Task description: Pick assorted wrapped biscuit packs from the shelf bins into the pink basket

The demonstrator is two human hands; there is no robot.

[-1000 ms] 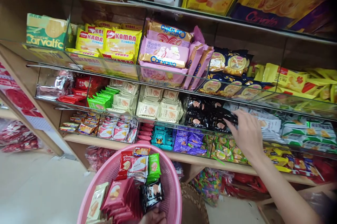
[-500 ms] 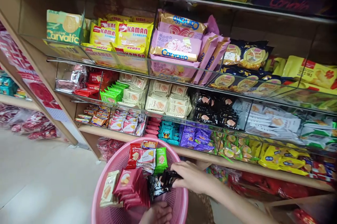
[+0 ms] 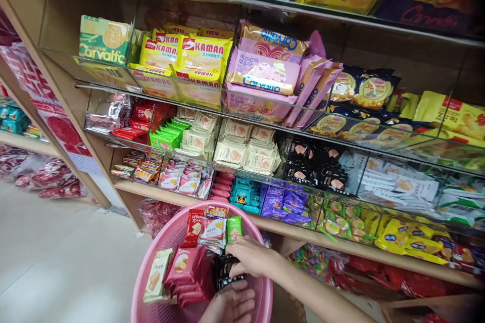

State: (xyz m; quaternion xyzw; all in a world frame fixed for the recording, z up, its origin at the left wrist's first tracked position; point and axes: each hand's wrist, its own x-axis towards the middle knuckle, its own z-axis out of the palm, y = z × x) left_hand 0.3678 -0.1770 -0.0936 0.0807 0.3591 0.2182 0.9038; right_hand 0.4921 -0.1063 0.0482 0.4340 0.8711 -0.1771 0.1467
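A pink plastic basket (image 3: 149,267) stands below the shelves with snack packets in it. My right hand (image 3: 252,258) reaches in from the right, its thumb and fingers apart over the black snack packets (image 3: 224,268) and touching them. My left hand (image 3: 231,305) lies palm up with fingers loosely spread, just below those packets, holding nothing. Beside them in the basket sit a stack of dark pink packets (image 3: 187,270), cream packets (image 3: 157,272), a red packet (image 3: 192,227), white packets (image 3: 212,232) and a green packet (image 3: 234,227), partly covered by my right hand.
Shelves with clear dividers hold yellow KAMAN packs (image 3: 200,60), purple Carvalfo packs (image 3: 265,65), black packets (image 3: 303,161), cream packets (image 3: 246,148) and purple packets (image 3: 282,204). The wooden shelf edge (image 3: 303,234) runs close behind the basket. Pale floor (image 3: 68,257) shows at left.
My right hand has moved left and slightly down with the black packet, which now lies among the others in the basket. My left hand has opened further and risen slightly.
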